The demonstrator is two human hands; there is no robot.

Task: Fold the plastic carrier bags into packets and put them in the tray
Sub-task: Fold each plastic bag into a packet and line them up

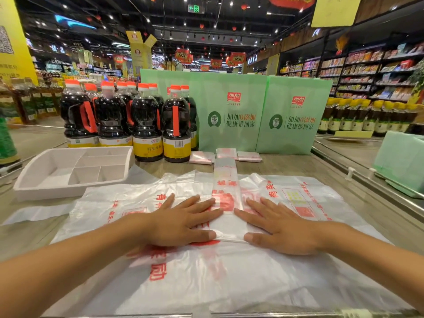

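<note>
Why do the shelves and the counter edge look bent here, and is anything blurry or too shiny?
Head view: the wide-angle lens bows straight lines, so the shelves lean and the counter edge curves; far aisles are soft, while the left hand and right hand are sharp; ceiling lights give even light, faint shadows and mild sheen on the plastic bags.

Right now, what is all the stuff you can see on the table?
bag strip: one, white and red, centre
flat carrier bags: a few, white and red, spread underneath it
green boards: two, pale green, back
folded packets: three, pinkish white, by the green boards
tray: one, white, left
sauce bottles: several, dark, orange caps, behind tray
left hand: one, flat on the strip's left edge
right hand: one, flat on its right edge
</note>
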